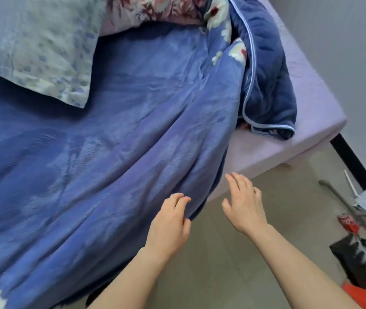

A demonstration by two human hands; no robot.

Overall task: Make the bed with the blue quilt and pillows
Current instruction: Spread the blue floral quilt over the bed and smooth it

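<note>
A lilac mattress (pixel 315 103) fills the upper right, its near corner bare. On the tiled floor (pixel 222 253) at the right edge stand a grey metal rack (pixel 342 204), a red can (pixel 348 221) and a black bag (pixel 351 264), well apart from the bed. A pale blue floral pillow (pixel 34 41) lies at the mattress's far left, with a pink floral pillow (pixel 155 10) beside it along the far edge. The blue quilt (pixel 110 130) covers most of the bed, its long folds running from the far edge toward the near side, where it hangs over; its right end is bunched up, piped edge showing. The left hand (pixel 168 221) rests on the quilt's overhanging edge, fingers curled, thumb tucked under the fold. The right hand (pixel 243 204) hovers open beside it, fingers spread, holding nothing.
</note>
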